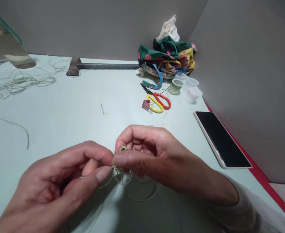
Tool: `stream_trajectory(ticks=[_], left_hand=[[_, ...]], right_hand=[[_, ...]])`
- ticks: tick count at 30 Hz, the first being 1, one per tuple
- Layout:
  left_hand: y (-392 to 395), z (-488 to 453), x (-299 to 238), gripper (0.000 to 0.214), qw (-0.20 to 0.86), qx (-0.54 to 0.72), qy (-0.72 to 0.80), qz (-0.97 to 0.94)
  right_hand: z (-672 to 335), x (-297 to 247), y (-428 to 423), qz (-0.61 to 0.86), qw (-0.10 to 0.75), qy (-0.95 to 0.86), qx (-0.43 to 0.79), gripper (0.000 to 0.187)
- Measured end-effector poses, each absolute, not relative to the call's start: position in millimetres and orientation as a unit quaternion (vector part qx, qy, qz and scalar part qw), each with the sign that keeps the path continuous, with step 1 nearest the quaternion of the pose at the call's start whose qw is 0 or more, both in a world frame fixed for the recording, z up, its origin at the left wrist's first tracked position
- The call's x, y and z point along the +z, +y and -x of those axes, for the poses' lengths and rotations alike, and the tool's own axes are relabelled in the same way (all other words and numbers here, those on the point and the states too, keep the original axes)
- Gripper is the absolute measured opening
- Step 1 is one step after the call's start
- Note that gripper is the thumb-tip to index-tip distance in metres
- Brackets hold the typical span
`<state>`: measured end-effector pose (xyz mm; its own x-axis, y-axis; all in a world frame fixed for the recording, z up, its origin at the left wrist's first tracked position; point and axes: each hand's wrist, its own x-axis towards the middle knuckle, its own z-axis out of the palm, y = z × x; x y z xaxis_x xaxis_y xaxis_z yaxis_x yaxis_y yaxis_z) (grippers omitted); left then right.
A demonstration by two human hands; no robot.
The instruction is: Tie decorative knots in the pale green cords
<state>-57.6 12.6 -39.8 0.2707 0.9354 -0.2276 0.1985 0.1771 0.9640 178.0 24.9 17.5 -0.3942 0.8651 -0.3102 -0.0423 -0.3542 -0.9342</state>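
A small knotted cord piece point(123, 148) sits between the two hands, low in the middle of the scene and above the tabletop point(71, 113). It is pale green with a beaded-looking edge; its far end shows as a small rounded arch, and its middle is hidden behind a thumb. What shows of it runs from near to far, leaning slightly right, with the arch pointing far. The full length of its long axis cannot be told.

The right hand point(154, 153) grips the piece between thumb and bent fingers. The left hand point(55, 181) pinches the cord at the piece's near left side, thumb and forefinger almost meeting. Thin thread loops point(142, 200) hang from the near end, curving right.

Beyond the hands, a thin nail point(102, 109) lies on the tabletop. Farther and to the right are a purple clip point(146, 104), touching scissors point(159, 101) with red and yellow handles, a spool of green thread point(175, 87) and bundled patterned cloth point(169, 53). A phone point(222, 139) lies at the right; a hammer point(73, 66) and tangled cord point(21, 82) lie at the far left.
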Motion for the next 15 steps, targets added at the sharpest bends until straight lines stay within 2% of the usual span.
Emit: stream_trajectory(ticks=[3,8,11,15], left_hand=[[13.4,55.0,-35.0,0.024,0.561,0.307,0.525,-0.562],[19.5,40.2,-22.9,0.041,0.638,0.291,0.513,-0.495],[21.0,38.7,-25.4,0.038,0.673,0.306,0.492,-0.46],[21.3,43.3,-31.7,0.034,0.673,0.324,0.499,-0.438]], right_hand=[[-175.9,18.6,24.2,0.437,0.345,-0.468,0.686,0.019],[-180.2,14.3,23.2,0.38,0.378,-0.498,0.682,0.015],[-181.3,13.2,21.3,0.392,0.385,-0.496,0.672,0.012],[-181.1,16.7,17.9,0.439,0.348,-0.491,0.667,0.014]])
